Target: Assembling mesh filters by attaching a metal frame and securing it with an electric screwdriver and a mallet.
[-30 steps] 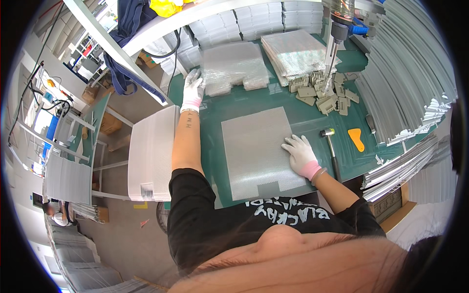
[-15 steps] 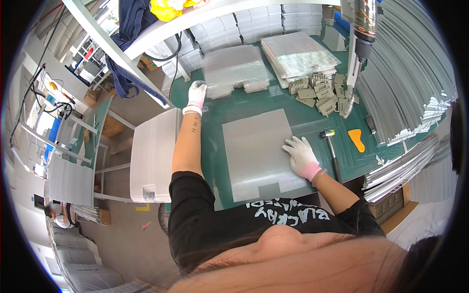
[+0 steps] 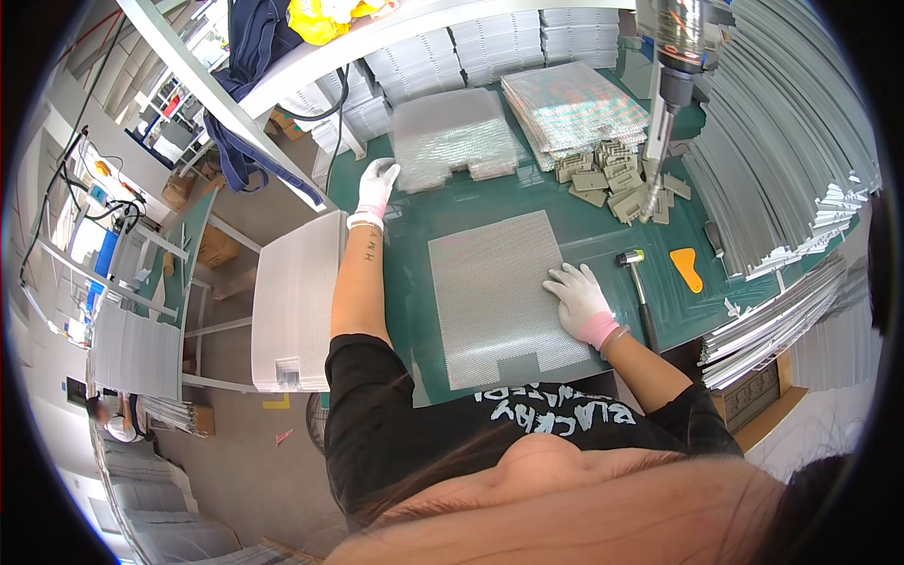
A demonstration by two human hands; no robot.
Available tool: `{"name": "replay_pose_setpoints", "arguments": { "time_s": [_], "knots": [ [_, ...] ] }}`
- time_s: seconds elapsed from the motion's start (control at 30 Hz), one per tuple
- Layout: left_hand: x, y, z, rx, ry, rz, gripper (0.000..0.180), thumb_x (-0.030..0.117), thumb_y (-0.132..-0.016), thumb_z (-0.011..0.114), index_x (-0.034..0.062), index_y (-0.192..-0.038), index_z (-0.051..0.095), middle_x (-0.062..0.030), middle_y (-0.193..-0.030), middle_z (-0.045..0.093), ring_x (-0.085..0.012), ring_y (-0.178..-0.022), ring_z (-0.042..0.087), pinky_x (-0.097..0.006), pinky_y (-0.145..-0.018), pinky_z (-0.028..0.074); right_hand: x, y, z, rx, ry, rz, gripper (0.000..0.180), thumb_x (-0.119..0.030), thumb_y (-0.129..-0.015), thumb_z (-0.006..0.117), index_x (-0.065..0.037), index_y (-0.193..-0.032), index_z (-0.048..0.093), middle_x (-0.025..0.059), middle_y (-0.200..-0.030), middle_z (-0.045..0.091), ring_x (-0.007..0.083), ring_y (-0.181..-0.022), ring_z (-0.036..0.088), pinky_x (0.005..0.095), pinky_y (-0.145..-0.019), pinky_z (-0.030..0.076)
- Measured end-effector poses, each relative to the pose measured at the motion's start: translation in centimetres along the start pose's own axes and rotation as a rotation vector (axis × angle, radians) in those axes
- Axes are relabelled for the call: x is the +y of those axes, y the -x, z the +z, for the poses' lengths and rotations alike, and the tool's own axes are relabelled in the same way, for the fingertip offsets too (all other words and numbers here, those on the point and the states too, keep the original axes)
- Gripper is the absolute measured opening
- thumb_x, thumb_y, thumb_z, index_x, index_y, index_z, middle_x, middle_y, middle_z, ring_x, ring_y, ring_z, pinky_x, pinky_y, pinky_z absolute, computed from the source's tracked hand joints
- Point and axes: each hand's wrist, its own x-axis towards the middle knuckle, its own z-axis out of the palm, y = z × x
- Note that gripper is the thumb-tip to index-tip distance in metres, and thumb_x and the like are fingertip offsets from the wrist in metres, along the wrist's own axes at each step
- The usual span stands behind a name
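One mesh sheet [image 3: 499,297] lay flat on the green counter [image 3: 603,235] in front of the person. The right hand [image 3: 579,299] rested palm down on the sheet's right edge, fingers spread and closed on nothing. The left hand [image 3: 375,186] was stretched out toward the counter's far left edge, fingers loosely open, just short of the near corner of a mesh stack [image 3: 450,137] and gripping nothing that could be seen. A second stack [image 3: 574,104] sat further right, with a heap of grey clips [image 3: 612,174] beside it. A hammer [image 3: 638,282] and an orange scraper [image 3: 687,268] lay untouched right of the sheet. No clip sat on the sheet, so the work looked barely begun: one sheet laid out, fittings and tools yet to be used.
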Motion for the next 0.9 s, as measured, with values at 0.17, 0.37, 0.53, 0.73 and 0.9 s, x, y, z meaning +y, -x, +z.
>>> {"name": "replay_pose_setpoints", "arguments": {
  "time_s": [0.17, 0.37, 0.53, 0.73, 0.9],
  "knots": [
    [-0.8, 0.4, -0.6, -0.050, -0.124, -0.154, 0.028, 0.019, -0.088, 0.072, 0.0002, -0.109, 0.069, -0.0071, -0.101, 0.072, -0.0148, -0.092, 0.066, -0.027, -0.086, 0.051, -0.2, -0.1, -0.1, 0.006, -0.008, -0.011, 0.045, -0.005, -0.081, 0.053, -0.011, -0.125, 0.061, 0.0117, -0.139, 0.053, 0.0339, -0.136, 0.041, 0.0520, -0.117, 0.024],
    [-0.7, 1.3, 0.2, 0.001, -0.101, -0.160, 0.029, 0.022, -0.089, 0.073, 0.0004, -0.108, 0.068, -0.0075, -0.104, 0.071, -0.0154, -0.096, 0.065, -0.028, -0.088, 0.050, 0.0, 0.0, 0.0, 0.013, -0.013, -0.008, 0.045, -0.004, -0.081, 0.053, -0.010, -0.124, 0.062, 0.0120, -0.138, 0.054, 0.0339, -0.136, 0.041, 0.0518, -0.117, 0.025],
    [-0.9, 1.3, 0.9, 0.002, 0.029, -0.085, 0.028, 0.023, -0.090, 0.072, 0.0005, -0.106, 0.068, -0.0073, -0.106, 0.068, -0.0162, -0.096, 0.065, -0.028, -0.088, 0.049, 0.1, 0.1, -0.1, 0.021, -0.011, -0.007, 0.044, -0.004, -0.080, 0.053, -0.010, -0.123, 0.062, 0.0121, -0.138, 0.054, 0.0337, -0.136, 0.041, 0.0517, -0.116, 0.025],
    [-3.6, 0.6, -1.4, 0.055, -0.261, 0.140, 0.034, 0.029, -0.093, 0.069, 0.0002, -0.111, 0.066, -0.0105, -0.108, 0.067, -0.0193, -0.100, 0.064, -0.031, -0.092, 0.049, -0.7, -0.3, -0.3, 0.024, -0.017, -0.040, 0.044, -0.004, -0.081, 0.053, -0.010, -0.124, 0.062, 0.0120, -0.137, 0.055, 0.0334, -0.135, 0.042, 0.0513, -0.116, 0.025],
    [-0.4, 1.2, 1.3, 0.119, -0.537, 0.398, 0.033, 0.030, -0.094, 0.065, -0.0019, -0.103, 0.069, -0.0170, -0.114, 0.065, -0.0278, -0.109, 0.062, -0.035, -0.097, 0.047, 0.3, 0.2, 0.1, 0.026, 0.001, 0.007, 0.043, -0.004, -0.082, 0.053, -0.010, -0.124, 0.062, 0.0117, -0.137, 0.055, 0.0332, -0.135, 0.042, 0.0509, -0.116, 0.025]
  ]
}}
